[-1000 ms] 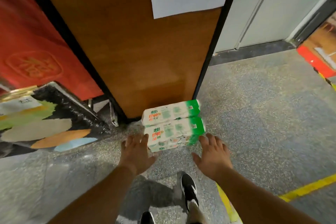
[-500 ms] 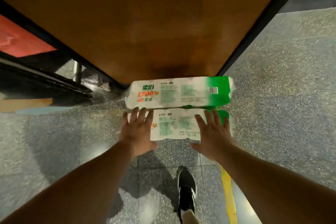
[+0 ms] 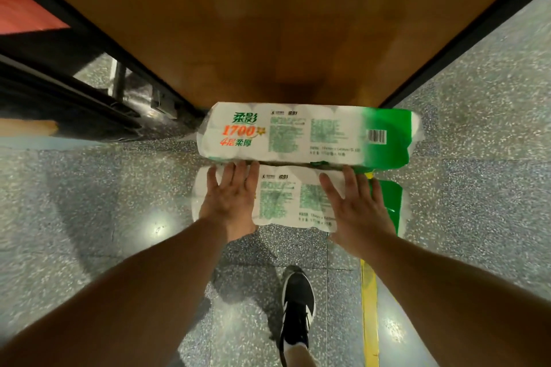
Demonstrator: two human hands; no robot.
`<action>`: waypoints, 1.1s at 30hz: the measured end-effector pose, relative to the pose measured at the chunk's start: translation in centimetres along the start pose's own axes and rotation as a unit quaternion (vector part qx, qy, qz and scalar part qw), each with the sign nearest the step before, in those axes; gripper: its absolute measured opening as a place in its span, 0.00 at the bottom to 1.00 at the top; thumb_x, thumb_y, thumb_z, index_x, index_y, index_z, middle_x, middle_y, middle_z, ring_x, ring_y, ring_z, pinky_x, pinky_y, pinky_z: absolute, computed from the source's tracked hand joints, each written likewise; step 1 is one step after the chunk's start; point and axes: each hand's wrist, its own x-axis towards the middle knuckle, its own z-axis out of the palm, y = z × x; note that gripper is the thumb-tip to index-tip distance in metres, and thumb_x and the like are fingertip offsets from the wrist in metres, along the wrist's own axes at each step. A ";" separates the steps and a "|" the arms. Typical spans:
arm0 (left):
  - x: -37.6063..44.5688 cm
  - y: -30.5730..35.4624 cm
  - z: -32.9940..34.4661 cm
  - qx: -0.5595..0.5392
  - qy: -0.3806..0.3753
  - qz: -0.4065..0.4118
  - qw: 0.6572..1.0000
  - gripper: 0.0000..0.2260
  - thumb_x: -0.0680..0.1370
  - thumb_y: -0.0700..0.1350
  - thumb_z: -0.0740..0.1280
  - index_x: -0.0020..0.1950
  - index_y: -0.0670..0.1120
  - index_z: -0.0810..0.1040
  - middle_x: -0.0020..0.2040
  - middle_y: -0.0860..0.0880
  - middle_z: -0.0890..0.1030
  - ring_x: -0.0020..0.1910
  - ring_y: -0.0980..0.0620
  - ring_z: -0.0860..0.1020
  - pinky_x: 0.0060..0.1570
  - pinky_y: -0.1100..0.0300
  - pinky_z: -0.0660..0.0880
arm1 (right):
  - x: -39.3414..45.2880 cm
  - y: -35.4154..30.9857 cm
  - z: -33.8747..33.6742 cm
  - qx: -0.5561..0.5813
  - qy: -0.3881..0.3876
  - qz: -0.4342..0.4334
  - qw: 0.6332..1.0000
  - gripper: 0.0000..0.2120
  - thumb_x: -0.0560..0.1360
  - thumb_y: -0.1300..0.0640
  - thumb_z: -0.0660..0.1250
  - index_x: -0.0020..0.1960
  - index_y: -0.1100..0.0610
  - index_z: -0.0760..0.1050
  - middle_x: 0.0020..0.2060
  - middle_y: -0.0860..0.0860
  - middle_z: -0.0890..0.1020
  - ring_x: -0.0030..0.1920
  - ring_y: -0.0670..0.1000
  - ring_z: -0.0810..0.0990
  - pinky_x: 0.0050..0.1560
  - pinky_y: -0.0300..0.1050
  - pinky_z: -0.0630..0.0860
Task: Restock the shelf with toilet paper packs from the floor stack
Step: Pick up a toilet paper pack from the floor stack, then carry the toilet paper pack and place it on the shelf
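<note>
Two white-and-green toilet paper packs lie on the speckled floor against a brown wooden panel (image 3: 283, 24). The far pack (image 3: 310, 134) shows red "1700" print and a barcode. The near pack (image 3: 286, 199) lies just in front of it, partly under my hands. My left hand (image 3: 231, 197) rests flat on its left end, fingers spread. At its right end lies my right hand (image 3: 354, 208), also flat with fingers apart. Both sets of fingertips reach the gap between the two packs. Neither hand is closed around a pack.
My black shoe (image 3: 298, 304) stands on the floor below the packs. A yellow floor line (image 3: 369, 307) runs beside it on the right. Black frames and a metal stand (image 3: 119, 83) sit at the left, with a red surface (image 3: 24, 15) behind them.
I have bent down and the view has closed in on the packs. Both hands moved forward from the floor side onto the near pack.
</note>
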 end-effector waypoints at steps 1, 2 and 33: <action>-0.1 0.0 -0.2 0.000 0.001 0.001 1.000 0.60 0.66 0.66 0.74 0.79 0.43 0.36 0.77 0.40 0.53 0.76 0.39 0.55 0.76 0.34 0.53 | 0.0 -0.1 -0.3 -0.001 -0.002 0.000 1.000 0.59 0.70 0.42 0.74 0.78 0.49 0.29 0.76 0.66 0.45 0.76 0.69 0.53 0.76 0.66 0.46; -0.3 -0.1 -0.5 -0.001 -0.001 0.001 1.000 0.60 0.66 0.64 0.75 0.79 0.43 0.37 0.76 0.41 0.54 0.76 0.40 0.56 0.75 0.34 0.54 | -0.1 -0.1 -0.6 -0.001 -0.004 -0.004 1.000 0.59 0.69 0.43 0.75 0.78 0.49 0.31 0.76 0.65 0.46 0.75 0.68 0.55 0.77 0.66 0.48; -58.4 -28.4 -8.5 -0.165 0.126 -0.287 0.935 0.59 0.67 0.67 0.72 0.82 0.47 0.36 0.80 0.45 0.53 0.79 0.42 0.50 0.77 0.34 0.43 | -24.1 -42.8 -36.1 -0.159 0.118 -0.302 0.932 0.55 0.71 0.30 0.67 0.79 0.44 0.31 0.79 0.59 0.42 0.78 0.66 0.49 0.75 0.68 0.42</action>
